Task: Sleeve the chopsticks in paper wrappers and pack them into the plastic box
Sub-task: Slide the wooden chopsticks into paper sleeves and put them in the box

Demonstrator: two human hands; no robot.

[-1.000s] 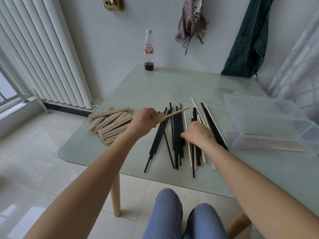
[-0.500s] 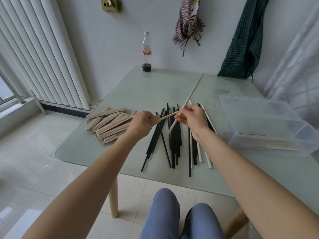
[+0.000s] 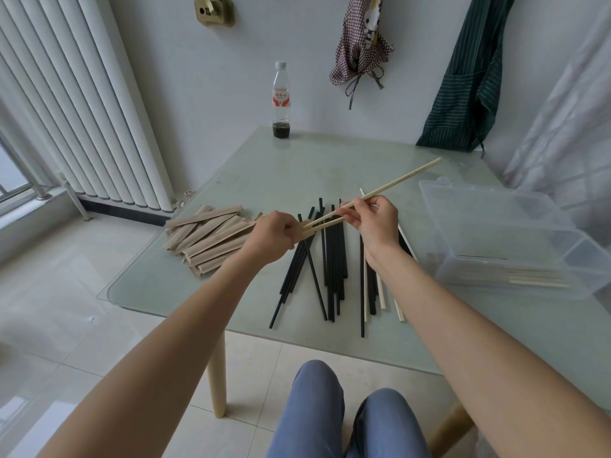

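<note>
From the head view I see my left hand (image 3: 271, 236) gripping a paper wrapper (image 3: 305, 230) with one pale chopstick (image 3: 325, 225) in its mouth, while my right hand (image 3: 373, 223) pinches a second pale chopstick (image 3: 396, 181) angled up and right. Loose black chopsticks (image 3: 334, 259) lie on the glass table (image 3: 231, 180) between the wrapper pile (image 3: 208, 236) and the open plastic box (image 3: 515, 236).

Home dining corner, hung aprons (image 3: 463, 77), radiator (image 3: 82, 110)
</note>
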